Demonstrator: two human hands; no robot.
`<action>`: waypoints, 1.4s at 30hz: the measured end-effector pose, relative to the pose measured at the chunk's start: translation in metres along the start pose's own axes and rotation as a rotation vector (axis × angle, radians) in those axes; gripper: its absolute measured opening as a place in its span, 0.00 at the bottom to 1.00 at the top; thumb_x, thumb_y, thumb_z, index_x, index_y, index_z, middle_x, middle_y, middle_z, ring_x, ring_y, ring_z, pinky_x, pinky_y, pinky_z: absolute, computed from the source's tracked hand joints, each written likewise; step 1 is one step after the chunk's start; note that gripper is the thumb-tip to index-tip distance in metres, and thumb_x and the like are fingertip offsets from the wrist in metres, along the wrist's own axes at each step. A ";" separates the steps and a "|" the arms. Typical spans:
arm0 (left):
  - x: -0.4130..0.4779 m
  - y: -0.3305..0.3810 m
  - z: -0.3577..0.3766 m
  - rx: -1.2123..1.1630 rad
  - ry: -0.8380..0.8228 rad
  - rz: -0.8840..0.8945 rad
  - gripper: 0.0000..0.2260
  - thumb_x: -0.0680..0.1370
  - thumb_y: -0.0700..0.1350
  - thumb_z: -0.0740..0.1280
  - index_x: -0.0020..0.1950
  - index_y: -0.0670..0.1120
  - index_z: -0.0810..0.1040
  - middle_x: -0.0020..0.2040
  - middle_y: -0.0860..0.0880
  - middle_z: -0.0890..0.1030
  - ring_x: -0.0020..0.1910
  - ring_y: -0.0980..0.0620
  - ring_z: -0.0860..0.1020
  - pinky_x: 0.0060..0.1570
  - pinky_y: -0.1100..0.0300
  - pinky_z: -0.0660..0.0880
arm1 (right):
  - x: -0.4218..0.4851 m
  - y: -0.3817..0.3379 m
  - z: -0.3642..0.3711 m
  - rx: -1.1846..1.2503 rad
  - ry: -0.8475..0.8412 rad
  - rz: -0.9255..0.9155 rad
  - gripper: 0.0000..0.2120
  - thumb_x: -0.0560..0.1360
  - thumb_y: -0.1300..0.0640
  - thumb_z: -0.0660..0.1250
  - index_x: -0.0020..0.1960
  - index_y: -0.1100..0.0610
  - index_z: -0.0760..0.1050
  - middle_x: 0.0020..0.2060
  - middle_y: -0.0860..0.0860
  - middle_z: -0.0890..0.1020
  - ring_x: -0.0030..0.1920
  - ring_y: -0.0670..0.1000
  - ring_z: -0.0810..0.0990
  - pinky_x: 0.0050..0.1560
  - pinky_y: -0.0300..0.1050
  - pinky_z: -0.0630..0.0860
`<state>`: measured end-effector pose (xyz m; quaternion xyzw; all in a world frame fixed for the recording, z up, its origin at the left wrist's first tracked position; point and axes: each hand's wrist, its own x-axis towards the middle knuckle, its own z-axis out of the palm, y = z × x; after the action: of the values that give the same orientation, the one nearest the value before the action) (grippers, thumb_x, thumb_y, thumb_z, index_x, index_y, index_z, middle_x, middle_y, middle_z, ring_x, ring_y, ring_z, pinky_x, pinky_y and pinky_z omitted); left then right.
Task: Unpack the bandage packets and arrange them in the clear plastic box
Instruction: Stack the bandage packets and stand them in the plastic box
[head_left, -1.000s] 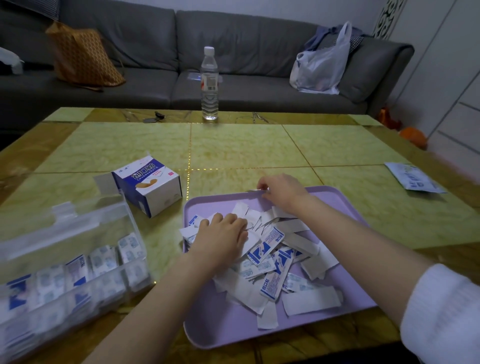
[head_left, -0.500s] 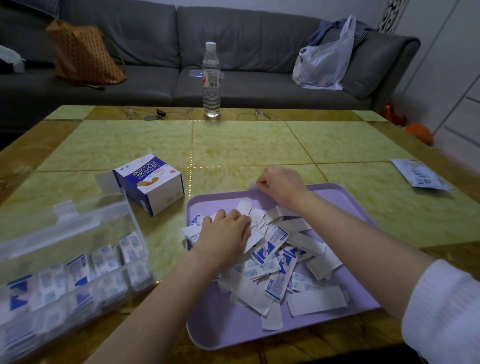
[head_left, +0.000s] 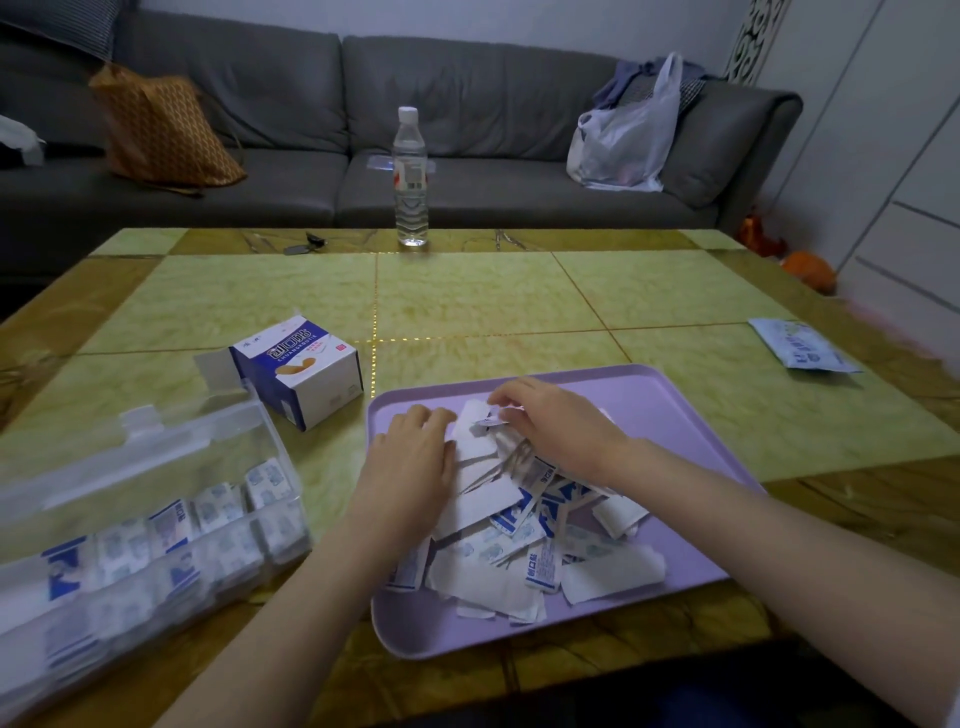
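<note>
So both hands are down in the purple tray (head_left: 675, 395), right on the heap of bandage packets (head_left: 519, 530) in its middle. The left hand (head_left: 410, 457) lies palm down on the left edge of the heap, fingers loosely bent and resting on the white wrappers. As far as I can see it isn't gripping anything, just lying there. The right hand (head_left: 556, 426) is at the far end of the heap with its fingers curled in, pinching a single packet (head_left: 491, 418) at the fingertips, a small blue-and-white one just beside the left hand's fingers. The clear plastic box (head_left: 156, 519) sits on the table (head_left: 519, 301) to the left of the tray, lid open, with rows of sorted packets (head_left: 218, 506) standing inside it. Behind it there's an opened cardboard box (head_left: 301, 369) lying on its side. A flat pouch (head_left: 802, 345) is off on the right of the table, and a water bottle (head_left: 411, 176) stands at the far edge in front of the grey sofa (head_left: 467, 93).
</note>
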<state>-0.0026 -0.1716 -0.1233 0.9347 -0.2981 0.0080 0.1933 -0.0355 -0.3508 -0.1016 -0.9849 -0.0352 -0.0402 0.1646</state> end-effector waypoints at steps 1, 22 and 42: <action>-0.004 -0.004 -0.001 0.047 -0.026 -0.040 0.17 0.82 0.49 0.52 0.70 0.48 0.63 0.67 0.48 0.67 0.65 0.47 0.67 0.62 0.52 0.66 | -0.004 -0.006 0.000 0.040 -0.039 0.011 0.16 0.80 0.52 0.57 0.67 0.54 0.67 0.65 0.48 0.72 0.63 0.49 0.72 0.56 0.43 0.69; -0.032 -0.004 -0.006 0.142 -0.144 -0.045 0.15 0.79 0.46 0.58 0.66 0.53 0.70 0.62 0.49 0.75 0.58 0.47 0.74 0.51 0.55 0.69 | -0.007 -0.033 0.004 -0.502 -0.200 -0.189 0.11 0.77 0.58 0.60 0.58 0.53 0.74 0.53 0.51 0.79 0.52 0.54 0.77 0.43 0.43 0.64; -0.038 0.015 -0.032 0.000 0.122 -0.073 0.08 0.80 0.45 0.57 0.46 0.46 0.74 0.45 0.47 0.79 0.41 0.45 0.77 0.43 0.50 0.76 | -0.063 -0.036 -0.016 -0.016 -0.029 0.147 0.19 0.74 0.71 0.57 0.61 0.58 0.60 0.46 0.56 0.72 0.40 0.59 0.74 0.35 0.52 0.69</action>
<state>-0.0393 -0.1502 -0.0928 0.9427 -0.2513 0.0580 0.2115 -0.1023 -0.3260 -0.0811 -0.9866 0.0350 -0.0139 0.1590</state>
